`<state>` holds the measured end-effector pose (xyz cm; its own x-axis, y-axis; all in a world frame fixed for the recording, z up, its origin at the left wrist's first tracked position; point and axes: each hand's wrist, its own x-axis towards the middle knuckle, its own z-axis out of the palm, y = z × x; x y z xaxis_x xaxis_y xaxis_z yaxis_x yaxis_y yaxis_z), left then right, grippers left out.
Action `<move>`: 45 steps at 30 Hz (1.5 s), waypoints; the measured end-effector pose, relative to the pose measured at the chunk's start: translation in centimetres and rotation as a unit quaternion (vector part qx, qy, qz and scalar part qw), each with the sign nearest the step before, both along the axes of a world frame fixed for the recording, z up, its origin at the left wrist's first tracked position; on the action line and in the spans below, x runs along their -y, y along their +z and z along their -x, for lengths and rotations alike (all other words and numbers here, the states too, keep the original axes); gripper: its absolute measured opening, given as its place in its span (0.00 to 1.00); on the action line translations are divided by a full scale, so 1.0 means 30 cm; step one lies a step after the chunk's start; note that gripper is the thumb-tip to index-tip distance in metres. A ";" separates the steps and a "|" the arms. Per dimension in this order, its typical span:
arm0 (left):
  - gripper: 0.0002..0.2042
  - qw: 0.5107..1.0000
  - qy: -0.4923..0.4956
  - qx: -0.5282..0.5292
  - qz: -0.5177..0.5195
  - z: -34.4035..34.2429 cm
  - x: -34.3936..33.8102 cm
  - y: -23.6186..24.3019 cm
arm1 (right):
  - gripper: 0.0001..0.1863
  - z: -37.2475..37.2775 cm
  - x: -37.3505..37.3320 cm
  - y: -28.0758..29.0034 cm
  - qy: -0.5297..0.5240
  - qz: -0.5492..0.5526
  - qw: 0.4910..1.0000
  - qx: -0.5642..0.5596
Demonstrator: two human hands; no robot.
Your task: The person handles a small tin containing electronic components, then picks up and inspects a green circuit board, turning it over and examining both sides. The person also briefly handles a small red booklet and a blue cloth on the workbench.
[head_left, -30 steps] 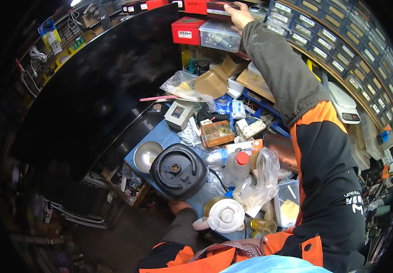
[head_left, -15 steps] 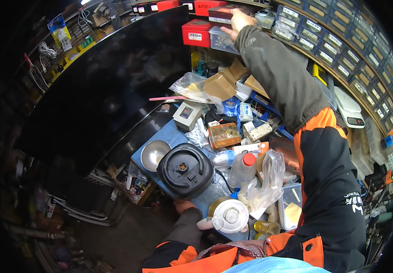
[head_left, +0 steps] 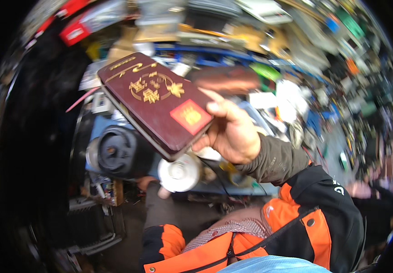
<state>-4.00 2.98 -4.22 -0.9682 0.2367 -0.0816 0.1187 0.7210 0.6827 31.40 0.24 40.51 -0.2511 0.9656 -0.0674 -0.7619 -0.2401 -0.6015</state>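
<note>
My right hand (head_left: 232, 132) grips a flat maroon box (head_left: 155, 95) by its near right corner, thumb on the lid and fingers at its edge. Gold ornament and a red-orange square decorate the lid. The box is raised over the bench and tilted. Down at the bench's front edge is my left hand (head_left: 146, 182), its fingers mostly hidden and blurred. Just above it sits a black appliance (head_left: 117, 152) with its ribbed round underside facing up. Beside that hand stands a teapot (head_left: 178, 175) with a pale round lid, partly covered by the box.
A steel bowl (head_left: 92, 154) shows behind the black appliance. At the left rises a large dark panel (head_left: 37, 118). Blurred clutter fills the bench's back and right, with a white plastic bag (head_left: 292, 98) among it. A red box (head_left: 74, 32) stands at the far left.
My right hand has come down from the back shelf toward me with the maroon box. The view has swung to the right. My left hand stays at the bench edge.
</note>
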 end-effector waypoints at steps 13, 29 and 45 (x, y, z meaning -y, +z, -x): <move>0.22 0.935 -0.307 -0.170 0.051 -0.173 -0.054 0.229 | 0.38 -0.628 1.840 -0.136 -0.536 0.266 0.757 0.264; 0.13 0.450 -0.884 0.018 0.123 -1.097 1.281 0.704 | 0.29 -1.762 2.113 -0.750 -0.496 0.252 0.789 0.261; 0.47 0.054 -0.960 -0.266 -0.071 -2.499 1.359 0.395 | 0.30 -2.115 1.821 -1.107 -0.339 0.222 0.544 0.735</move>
